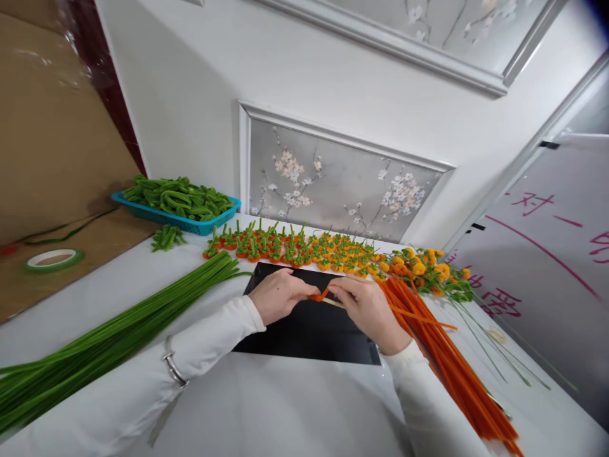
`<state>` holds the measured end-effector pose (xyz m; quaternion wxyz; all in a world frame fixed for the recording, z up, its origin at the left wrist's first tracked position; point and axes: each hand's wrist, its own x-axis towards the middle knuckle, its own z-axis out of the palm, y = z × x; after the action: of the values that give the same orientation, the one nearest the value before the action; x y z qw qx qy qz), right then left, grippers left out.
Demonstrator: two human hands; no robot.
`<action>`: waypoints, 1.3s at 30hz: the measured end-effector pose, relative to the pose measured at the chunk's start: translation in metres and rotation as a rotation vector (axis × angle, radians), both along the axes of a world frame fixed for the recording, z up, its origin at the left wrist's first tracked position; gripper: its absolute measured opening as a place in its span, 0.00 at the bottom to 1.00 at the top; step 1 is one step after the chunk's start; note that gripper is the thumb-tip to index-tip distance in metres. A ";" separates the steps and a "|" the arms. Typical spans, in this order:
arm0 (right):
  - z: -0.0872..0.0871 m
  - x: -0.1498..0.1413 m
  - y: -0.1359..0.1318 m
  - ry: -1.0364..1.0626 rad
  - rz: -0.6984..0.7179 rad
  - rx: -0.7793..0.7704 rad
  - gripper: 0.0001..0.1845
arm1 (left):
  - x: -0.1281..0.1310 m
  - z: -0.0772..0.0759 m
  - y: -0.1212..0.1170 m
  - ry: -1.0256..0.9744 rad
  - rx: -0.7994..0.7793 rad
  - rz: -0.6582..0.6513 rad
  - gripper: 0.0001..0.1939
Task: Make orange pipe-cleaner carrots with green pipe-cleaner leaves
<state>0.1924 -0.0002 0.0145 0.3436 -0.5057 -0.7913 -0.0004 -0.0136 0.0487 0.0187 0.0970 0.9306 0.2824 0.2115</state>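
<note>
Over a black board [304,336], my left hand [280,294] pinches one end of a short bent orange pipe cleaner [322,295]. My right hand [365,306] grips the other end, its fingers closed. A thin pale stick [333,303] shows beside the right fingertips; whether that hand holds it too, I cannot tell. To the right of my right hand lies a bundle of long orange pipe cleaners [442,352]. Long green pipe cleaners [128,330] lie to the left, partly behind my left sleeve.
Behind the board stand rows of small orange-and-green pieces [271,244] and yellow ones [340,251]. A blue basket [200,226] holds green fuzzy pieces. Yellow pompom flowers [419,270] lie at the right. Green tape [54,260] rests on cardboard at the left.
</note>
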 end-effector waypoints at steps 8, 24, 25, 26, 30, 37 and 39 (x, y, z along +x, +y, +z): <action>0.000 -0.001 0.006 0.207 -0.031 -0.321 0.15 | 0.005 -0.008 -0.003 -0.088 0.190 -0.119 0.17; 0.009 -0.012 -0.007 -0.008 -0.048 -0.098 0.11 | 0.011 0.005 -0.005 -0.322 -0.881 -0.049 0.10; 0.008 -0.012 -0.006 -0.021 -0.046 -0.091 0.11 | 0.011 0.004 -0.004 -0.328 -0.926 -0.038 0.10; 0.006 -0.012 -0.006 -0.031 -0.047 -0.087 0.11 | 0.010 0.003 -0.004 -0.324 -0.949 -0.028 0.10; 0.003 -0.011 -0.005 -0.055 -0.057 -0.105 0.09 | 0.009 0.001 -0.007 -0.204 -0.782 -0.017 0.08; 0.008 -0.012 -0.008 -0.086 -0.080 -0.137 0.10 | 0.010 0.000 -0.012 -0.023 -0.214 -0.137 0.05; 0.010 -0.012 -0.009 -0.084 -0.090 -0.148 0.10 | 0.012 -0.005 -0.013 0.000 -0.072 -0.165 0.06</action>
<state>0.1805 -0.0090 0.0249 0.2714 -0.5645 -0.7792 0.0216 -0.0021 0.0355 0.0141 0.1477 0.9466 0.2121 0.1925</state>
